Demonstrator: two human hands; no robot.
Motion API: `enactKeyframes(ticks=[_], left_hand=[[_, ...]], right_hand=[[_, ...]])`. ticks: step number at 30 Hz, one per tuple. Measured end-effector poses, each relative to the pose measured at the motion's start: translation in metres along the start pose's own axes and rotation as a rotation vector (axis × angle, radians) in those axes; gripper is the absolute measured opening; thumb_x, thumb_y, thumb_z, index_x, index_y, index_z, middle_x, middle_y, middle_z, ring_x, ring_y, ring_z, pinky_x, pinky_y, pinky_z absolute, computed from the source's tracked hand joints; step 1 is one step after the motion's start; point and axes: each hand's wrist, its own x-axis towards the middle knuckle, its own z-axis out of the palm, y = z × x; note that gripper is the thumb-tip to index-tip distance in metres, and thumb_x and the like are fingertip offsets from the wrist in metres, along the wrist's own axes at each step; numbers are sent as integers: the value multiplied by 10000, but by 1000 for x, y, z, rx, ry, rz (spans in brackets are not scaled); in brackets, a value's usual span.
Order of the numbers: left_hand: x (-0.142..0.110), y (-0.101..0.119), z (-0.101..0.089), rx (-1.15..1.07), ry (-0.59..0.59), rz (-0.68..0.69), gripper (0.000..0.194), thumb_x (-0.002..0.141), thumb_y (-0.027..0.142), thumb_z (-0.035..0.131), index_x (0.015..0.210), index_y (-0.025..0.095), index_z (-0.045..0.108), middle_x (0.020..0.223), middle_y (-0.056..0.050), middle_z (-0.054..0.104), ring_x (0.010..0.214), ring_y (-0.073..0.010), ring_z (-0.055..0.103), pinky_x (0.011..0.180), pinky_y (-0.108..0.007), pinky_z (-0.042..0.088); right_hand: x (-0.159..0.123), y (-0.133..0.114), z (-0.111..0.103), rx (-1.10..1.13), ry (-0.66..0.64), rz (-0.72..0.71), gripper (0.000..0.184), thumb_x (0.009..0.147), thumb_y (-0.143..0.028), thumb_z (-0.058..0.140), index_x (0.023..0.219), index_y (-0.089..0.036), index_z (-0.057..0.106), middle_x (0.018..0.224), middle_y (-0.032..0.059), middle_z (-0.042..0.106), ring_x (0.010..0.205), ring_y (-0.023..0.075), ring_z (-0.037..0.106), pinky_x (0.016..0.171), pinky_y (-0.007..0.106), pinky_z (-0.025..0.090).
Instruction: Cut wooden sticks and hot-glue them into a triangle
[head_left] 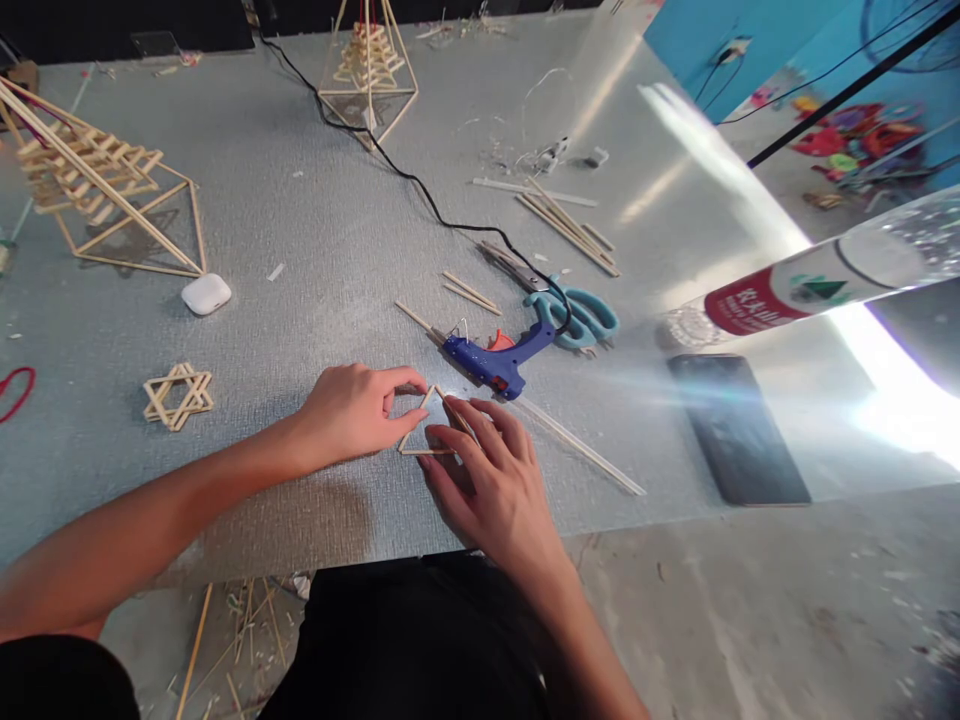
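A small triangle of thin wooden sticks (421, 452) lies on the table before me. My left hand (352, 408) pinches its left side near the top corner between thumb and forefinger. Over the right side and the base, my right hand (495, 475) has its fingers closed about the sticks, hiding part of them. Just beyond the triangle rests a blue hot glue gun (480, 362), a clear glue stick (585, 447) stretching out behind it. Scissors with light blue handles (581, 315) lie next to the glue gun, under its black cord.
A stick star (178, 397) and white earbud case (206, 294) lie left. Two stick pyramid frames (142, 225) (369, 92) stand farther back. Loose sticks (566, 230) lie beyond the scissors. A water bottle (810, 285) and phone (739, 428) are on the right.
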Motion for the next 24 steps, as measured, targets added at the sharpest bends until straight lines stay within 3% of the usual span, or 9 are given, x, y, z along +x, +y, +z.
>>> enactKeyframes(ticks=[24], left_hand=[[0,-1,3,1,26,3,253,863,514,695,1064,362,721,548,104,599,505,-91,535,563,-261,289]], right_hand=[[0,0,0,-3,-5,6,271,959,-314,641,1213,-219,631,1447,75,569,1335,301,469,1091,499,457]])
